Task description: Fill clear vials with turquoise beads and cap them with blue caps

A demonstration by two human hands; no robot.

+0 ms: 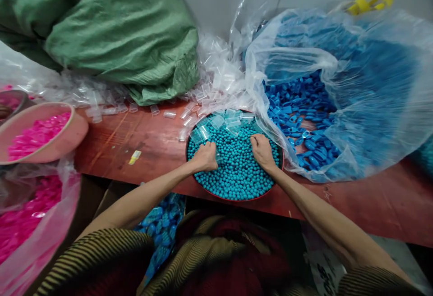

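Many clear plastic tubes [223, 80] lie loose; your left hand [205, 157] and right hand [263, 152] curl over round teal beads [237, 179], contents unclear.

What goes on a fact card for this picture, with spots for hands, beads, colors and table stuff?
left hand: curled, at the beads; grip unclear
right hand: curled, at the beads; grip unclear
beads: blue-green, in a round tray
clear tubes: some on the beads, many behind
blue pieces: in a see-through bag
pink pieces: in a pink bowl
sack: green
table: red
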